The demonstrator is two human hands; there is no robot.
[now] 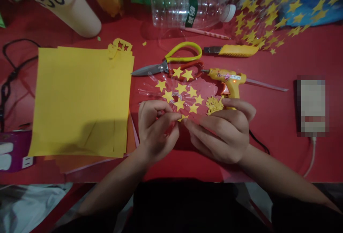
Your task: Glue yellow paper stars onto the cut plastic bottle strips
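Note:
A clear plastic bottle piece (175, 95), cut into thin strips that fan outward, lies in front of me with several yellow paper stars (181, 88) on its strips. Between my fingertips at its near edge is a small yellow paper star (183, 118), partly hidden. My left hand (158, 129) is closed, its fingers pinching at the star's left side. From the right, my right hand (223, 131) pinches at the same star with its fingertips, the other fingers curled. A pile of small yellow stars (214, 105) sits just beyond my right hand, beside the yellow glue gun (227, 77).
Yellow-handled scissors (167, 63), a yellow utility knife (230, 50) and a pink pencil (207, 33) lie beyond. Yellow paper sheets (83, 97) are at left. Behind are a clear bottle (171, 10), a pale tumbler (83, 15) and a star-covered plastic piece (270, 15). A blurred device (313, 106) lies right.

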